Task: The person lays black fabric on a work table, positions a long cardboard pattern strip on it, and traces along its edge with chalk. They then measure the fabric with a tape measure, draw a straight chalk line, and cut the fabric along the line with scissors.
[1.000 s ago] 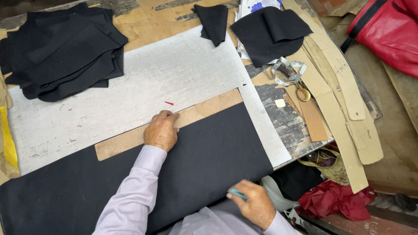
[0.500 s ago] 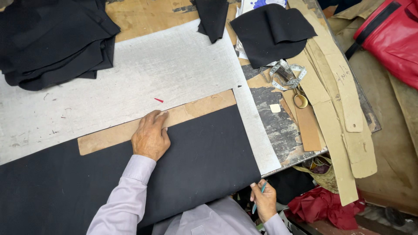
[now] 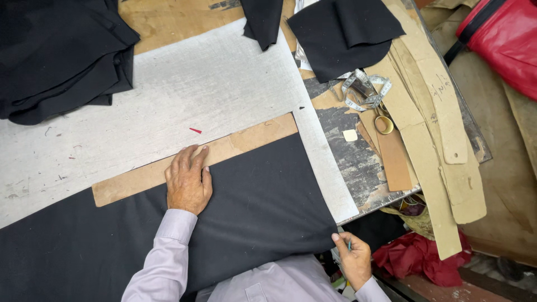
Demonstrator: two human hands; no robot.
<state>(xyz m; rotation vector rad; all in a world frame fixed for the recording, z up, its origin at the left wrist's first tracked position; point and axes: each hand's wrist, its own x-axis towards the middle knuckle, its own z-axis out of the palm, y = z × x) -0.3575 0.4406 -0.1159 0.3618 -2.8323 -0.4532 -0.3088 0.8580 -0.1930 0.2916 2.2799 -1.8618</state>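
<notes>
My left hand lies flat, fingers spread, on a long brown cardboard strip that runs along the top edge of a large black cloth on the white table top. My right hand is at the near right corner of the black cloth, off the table edge. It pinches the cloth's corner and holds a thin teal marking tool between its fingers.
A heap of black cloth pieces lies at the far left, more black pieces at the far right. Tan cardboard patterns, a measuring tape, scissors handles and red fabric sit to the right.
My right hand has slid from on top of the black cloth to its near right corner at the table edge. My left hand stays pressed on the cardboard strip.
</notes>
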